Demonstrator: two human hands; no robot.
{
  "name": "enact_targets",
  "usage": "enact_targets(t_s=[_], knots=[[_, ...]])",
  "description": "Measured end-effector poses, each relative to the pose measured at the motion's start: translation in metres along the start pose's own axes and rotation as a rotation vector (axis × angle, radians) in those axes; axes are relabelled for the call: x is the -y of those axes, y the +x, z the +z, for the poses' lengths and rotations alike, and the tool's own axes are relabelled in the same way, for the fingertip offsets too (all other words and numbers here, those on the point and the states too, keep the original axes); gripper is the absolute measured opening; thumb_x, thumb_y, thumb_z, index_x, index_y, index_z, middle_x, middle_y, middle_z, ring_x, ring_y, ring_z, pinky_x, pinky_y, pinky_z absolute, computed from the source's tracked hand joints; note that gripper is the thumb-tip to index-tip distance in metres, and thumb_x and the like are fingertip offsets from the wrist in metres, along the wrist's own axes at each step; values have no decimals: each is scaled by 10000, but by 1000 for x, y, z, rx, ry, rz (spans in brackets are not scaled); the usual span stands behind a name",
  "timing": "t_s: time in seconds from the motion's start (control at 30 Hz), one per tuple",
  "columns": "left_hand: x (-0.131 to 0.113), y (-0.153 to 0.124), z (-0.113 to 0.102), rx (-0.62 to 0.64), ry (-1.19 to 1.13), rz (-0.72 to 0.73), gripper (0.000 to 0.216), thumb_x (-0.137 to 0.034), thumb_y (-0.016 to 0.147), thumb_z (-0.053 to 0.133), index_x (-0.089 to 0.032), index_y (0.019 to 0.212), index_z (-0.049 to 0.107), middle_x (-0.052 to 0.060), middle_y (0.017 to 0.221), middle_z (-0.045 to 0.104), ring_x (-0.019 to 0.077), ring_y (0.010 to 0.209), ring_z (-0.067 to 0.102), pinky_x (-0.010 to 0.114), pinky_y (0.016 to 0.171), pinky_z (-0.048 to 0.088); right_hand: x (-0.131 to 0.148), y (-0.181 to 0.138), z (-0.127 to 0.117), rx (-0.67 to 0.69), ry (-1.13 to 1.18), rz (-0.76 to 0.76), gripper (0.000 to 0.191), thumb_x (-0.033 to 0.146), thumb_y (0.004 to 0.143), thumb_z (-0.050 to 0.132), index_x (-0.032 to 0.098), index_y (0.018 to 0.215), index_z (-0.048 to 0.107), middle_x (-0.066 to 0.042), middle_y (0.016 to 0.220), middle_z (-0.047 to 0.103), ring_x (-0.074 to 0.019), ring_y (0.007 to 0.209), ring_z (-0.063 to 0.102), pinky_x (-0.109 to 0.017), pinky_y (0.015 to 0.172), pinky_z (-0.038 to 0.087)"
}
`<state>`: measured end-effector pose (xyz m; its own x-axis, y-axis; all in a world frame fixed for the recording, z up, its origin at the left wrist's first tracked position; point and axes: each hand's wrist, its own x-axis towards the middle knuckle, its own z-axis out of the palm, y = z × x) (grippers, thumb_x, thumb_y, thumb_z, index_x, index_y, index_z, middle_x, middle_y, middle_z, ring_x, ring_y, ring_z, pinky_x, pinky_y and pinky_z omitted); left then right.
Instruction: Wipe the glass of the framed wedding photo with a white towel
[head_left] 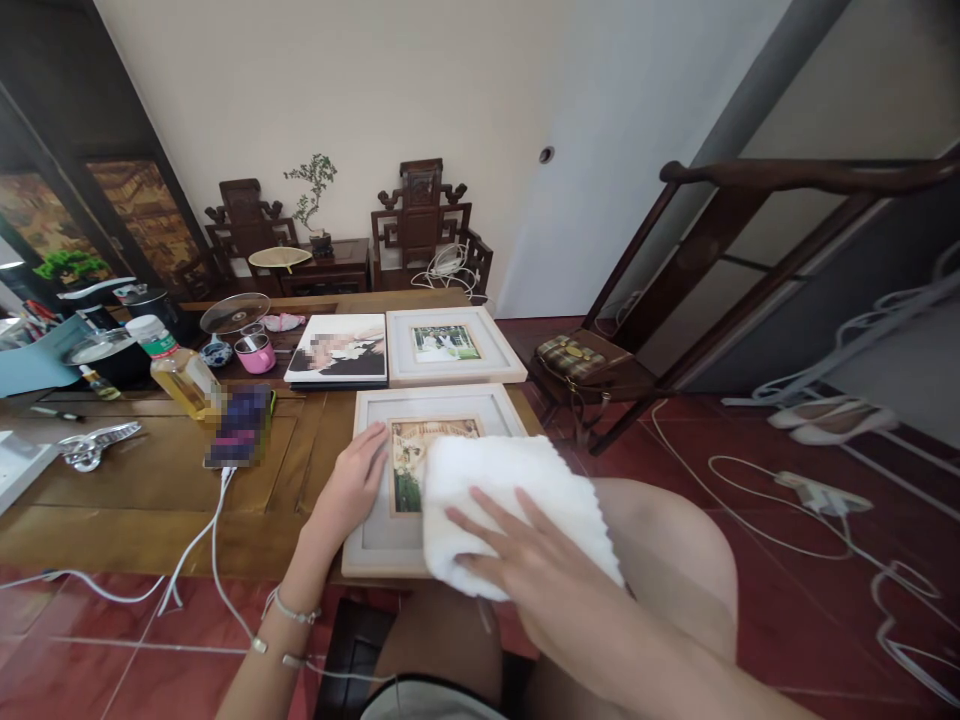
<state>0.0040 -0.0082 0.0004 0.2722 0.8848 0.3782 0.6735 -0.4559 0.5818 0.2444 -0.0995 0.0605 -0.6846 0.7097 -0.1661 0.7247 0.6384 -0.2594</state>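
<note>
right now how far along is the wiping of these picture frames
In hand: the right hand presses a white cloth flat on the nearest frame, while the left hand steadies its left edge. Whether anything is done is unclear: the far frame and the photo book lie untouched behind, cleanliness impossible to judge.

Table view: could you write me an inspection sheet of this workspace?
Surface: wooden table, worn brown top.
Job's things: white cloth lying on the near frame.
Clutter: two more pictures, oil bottle, pink cup, pots, tongs.
Hands: left hand flat on the frame's left edge; right hand spread flat on the cloth.
Cables: white cable off the table edge; more cords on the red floor.
Surroundings: carved chairs, bonsai, white wall.
</note>
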Motion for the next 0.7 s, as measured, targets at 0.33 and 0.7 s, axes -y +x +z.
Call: enact_targets(t_s=[0.33,0.7], knots=[[5,-1,3,78,70,-4,447,-57,850,387,-114,1250,578,139,1368,522,235,1318,436,457,1113,360,-92,13,-14,-284,3,214,737,-46,605,354,197,1270,557,-98,1470,387,-224,1402,165,-521,1113,206],[-2,5,-4,67,49,41,543,35,766,363,-170,1192,631,100,1248,621,229,1212,544,427,1069,419,-54,158,-29,-245,-150,-183,719,-115,653,440,205,1291,531,-95,1396,497,-245,1421,94,-589,1102,64]])
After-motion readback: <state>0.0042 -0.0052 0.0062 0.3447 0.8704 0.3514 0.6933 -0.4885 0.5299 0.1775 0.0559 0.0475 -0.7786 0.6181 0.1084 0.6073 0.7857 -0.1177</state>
